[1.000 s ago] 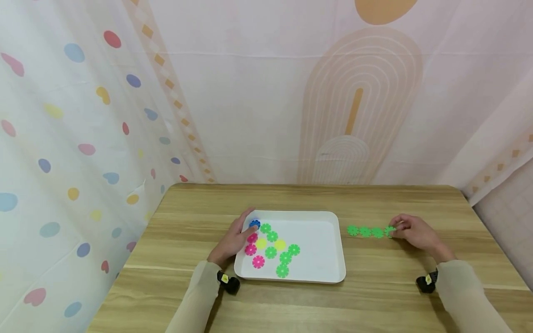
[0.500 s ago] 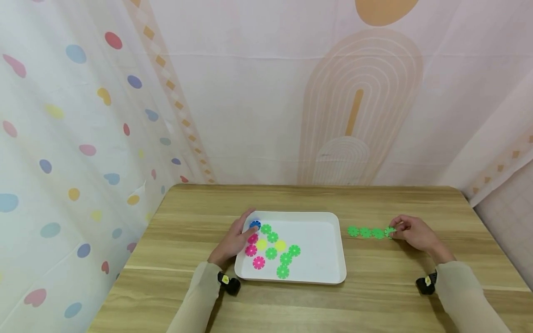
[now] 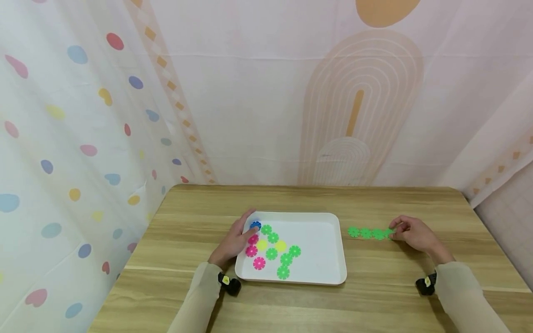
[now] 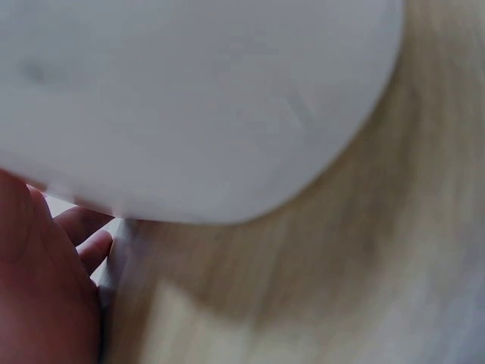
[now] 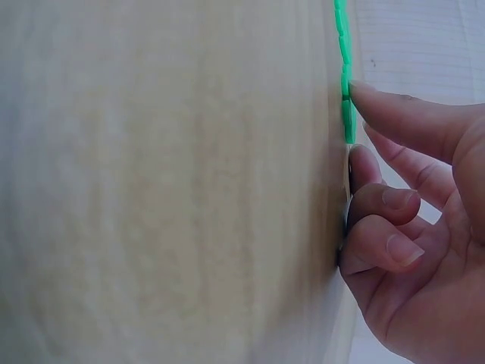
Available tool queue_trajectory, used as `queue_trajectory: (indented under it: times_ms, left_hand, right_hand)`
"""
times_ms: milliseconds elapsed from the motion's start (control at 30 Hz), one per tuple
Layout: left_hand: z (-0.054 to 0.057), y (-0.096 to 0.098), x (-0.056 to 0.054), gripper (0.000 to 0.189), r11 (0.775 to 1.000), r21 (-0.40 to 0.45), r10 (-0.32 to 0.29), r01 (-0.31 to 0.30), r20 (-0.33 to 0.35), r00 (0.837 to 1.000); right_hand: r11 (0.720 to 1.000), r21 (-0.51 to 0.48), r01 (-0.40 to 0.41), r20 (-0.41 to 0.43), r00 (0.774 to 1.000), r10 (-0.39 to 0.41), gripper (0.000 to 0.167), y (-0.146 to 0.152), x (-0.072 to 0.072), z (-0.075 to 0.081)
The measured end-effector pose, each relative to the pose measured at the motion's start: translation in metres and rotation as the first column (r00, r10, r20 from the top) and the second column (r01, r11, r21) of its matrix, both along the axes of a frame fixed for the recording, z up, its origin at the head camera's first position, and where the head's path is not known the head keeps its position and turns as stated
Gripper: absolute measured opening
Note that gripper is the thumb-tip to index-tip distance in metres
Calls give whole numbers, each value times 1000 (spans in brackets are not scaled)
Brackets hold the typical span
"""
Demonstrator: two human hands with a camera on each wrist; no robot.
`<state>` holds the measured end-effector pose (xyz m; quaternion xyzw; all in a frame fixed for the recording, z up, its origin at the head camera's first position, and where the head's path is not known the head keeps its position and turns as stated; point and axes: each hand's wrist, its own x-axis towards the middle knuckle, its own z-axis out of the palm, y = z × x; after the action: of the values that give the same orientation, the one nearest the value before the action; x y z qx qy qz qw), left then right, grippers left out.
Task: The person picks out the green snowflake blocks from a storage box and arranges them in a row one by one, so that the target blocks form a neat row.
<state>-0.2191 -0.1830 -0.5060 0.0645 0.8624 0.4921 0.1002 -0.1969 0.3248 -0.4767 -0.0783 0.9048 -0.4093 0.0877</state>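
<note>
In the head view my left hand (image 3: pixel 233 238) grips the left side of a white tray (image 3: pixel 320 275), its thumb over the rim near a blue notched disc (image 3: pixel 256 225). The left wrist view shows the tray's pale wall (image 4: pixel 227 152) with fingers (image 4: pixel 95 250) bent at its edge. To the right of the tray, a row of green notched plastic discs (image 3: pixel 365 233) lies on the table. My right hand (image 3: pixel 412 233) pinches the disc at the row's right end, partly covering it. In the right wrist view, thumb and index meet at this end green disc (image 5: pixel 348 121).
Inside the tray lie loose green discs (image 3: pixel 271 253), pink discs (image 3: pixel 259 263) and yellow discs (image 3: pixel 281 245), mostly toward its left half. The wooden table (image 3: pixel 366 300) ends at a patterned curtain (image 3: pixel 258 115) behind and to the left.
The end green disc under my right fingertips has turned slightly and lies flatter against the row. Both hands and the tray stay nearly in place.
</note>
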Motion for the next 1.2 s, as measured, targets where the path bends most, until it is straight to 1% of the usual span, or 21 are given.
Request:
queue_trajectory:
  times_ms: [167, 333, 500, 667, 800, 900, 1033, 1200]
  left_hand:
    - [0, 0, 0, 57, 1000, -5, 2, -2, -4, 1000]
    - [3, 1, 1, 57, 1000, 1, -2, 2, -3, 1000]
    - [4, 1, 2, 57, 1000, 8, 3, -3, 3, 1000]
    - [2, 0, 2, 57, 1000, 6, 0, 0, -3, 1000]
    - [1, 0, 1, 58, 1000, -13, -16, 15, -42, 999]
    - [0, 0, 1, 58, 1000, -13, -28, 27, -60, 998]
    - [0, -1, 1, 59, 999, -1, -33, 33, -55, 998]
    - [-1, -1, 0, 59, 1000, 2, -25, 25, -46, 999]
  right_hand:
    - [1000, 1, -8, 8, 1000, 8, 20, 0, 0, 1]
    - [1000, 4, -6, 18, 1000, 6, 20, 0, -1, 4]
    - [1000, 27, -15, 6, 1000, 15, 20, -10, -4, 19]
    - [999, 28, -44, -11, 999, 44, 20, -31, -11, 37]
    - [997, 9, -83, -42, 996, 83, 20, -51, -17, 47]
    - [993, 14, -117, -73, 990, 117, 21, -66, -23, 51]
    - [985, 9, -173, -97, 980, 173, 20, -85, -32, 58]
    - [962, -44, -269, -100, 959, 264, 22, -109, -40, 64]
